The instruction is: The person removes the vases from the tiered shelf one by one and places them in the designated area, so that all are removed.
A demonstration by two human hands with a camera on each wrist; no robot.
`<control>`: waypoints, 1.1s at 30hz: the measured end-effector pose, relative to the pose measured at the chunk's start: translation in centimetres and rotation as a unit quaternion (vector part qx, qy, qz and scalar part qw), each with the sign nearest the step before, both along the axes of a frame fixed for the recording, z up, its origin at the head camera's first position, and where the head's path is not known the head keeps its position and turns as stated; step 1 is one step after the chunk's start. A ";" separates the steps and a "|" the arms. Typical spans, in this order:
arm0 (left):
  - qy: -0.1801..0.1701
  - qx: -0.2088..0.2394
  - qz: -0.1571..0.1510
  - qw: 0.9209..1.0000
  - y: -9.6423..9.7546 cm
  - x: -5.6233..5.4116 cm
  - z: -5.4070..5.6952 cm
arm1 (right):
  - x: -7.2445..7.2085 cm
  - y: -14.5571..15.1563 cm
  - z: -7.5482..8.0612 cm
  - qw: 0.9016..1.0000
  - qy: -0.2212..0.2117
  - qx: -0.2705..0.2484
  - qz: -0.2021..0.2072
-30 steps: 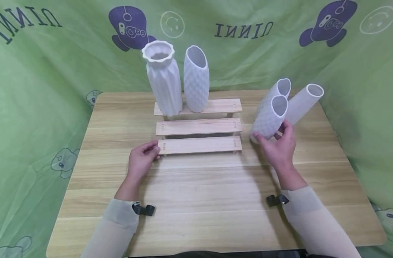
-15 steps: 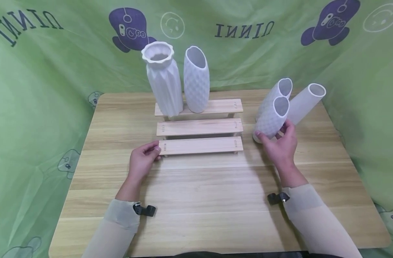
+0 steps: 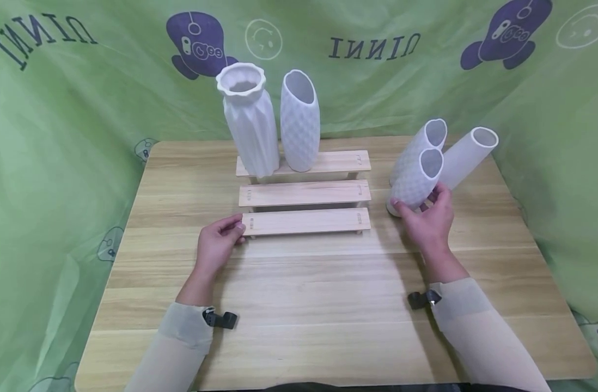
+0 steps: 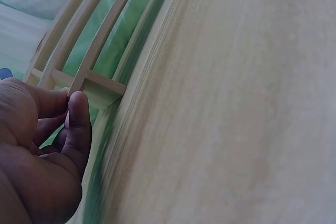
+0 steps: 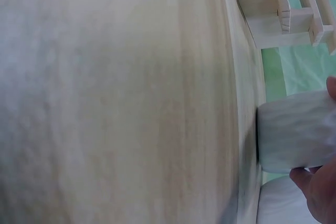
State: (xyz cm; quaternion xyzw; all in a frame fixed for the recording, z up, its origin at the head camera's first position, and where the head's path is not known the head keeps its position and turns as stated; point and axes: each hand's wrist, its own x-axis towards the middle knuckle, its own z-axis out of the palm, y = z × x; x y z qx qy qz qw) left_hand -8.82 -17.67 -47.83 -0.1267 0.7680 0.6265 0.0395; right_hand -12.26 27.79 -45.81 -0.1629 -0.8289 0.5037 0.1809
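My left hand [image 3: 214, 244] pinches the left end of the lowest step of a three-step wooden display stand [image 3: 305, 221], thumb on the near side. The left wrist view shows the stand's slats [image 4: 100, 40] beside those fingers. My right hand [image 3: 428, 222] grips the lower part of a white textured vase [image 3: 410, 184] with a slanted mouth. In the right wrist view, that vase's base [image 5: 294, 132] is at or very near the tabletop. Close behind it stand another textured vase [image 3: 412, 147] and a smoother cylindrical vase [image 3: 463, 160], both partly hidden.
On the stand's top step are a white vase with a wavy rim [image 3: 250, 122] and a diamond-textured vase [image 3: 300, 125]. The wooden table [image 3: 304, 316] has green printed cloth [image 3: 367, 92] hanging behind and at its sides.
Both hands keep their holds, on the stand and on the front vase. The whole view has drifted slightly, and the front vase sits a touch further right.
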 end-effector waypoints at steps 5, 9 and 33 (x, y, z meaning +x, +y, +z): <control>0.004 0.004 -0.002 1.000 -0.1 -0.1 -0.1 | -0.1 0.1 -0.2 1.000 0.000 -0.001 0.002; 0.002 0.001 -0.002 1.000 -0.1 -0.2 -0.2 | -0.1 0.2 -0.2 1.000 -0.001 -0.007 0.007; 0.002 0.005 -0.005 1.000 -0.1 0.0 -0.1 | 0.7 0.0 0.0 0.999 -0.002 0.046 -0.010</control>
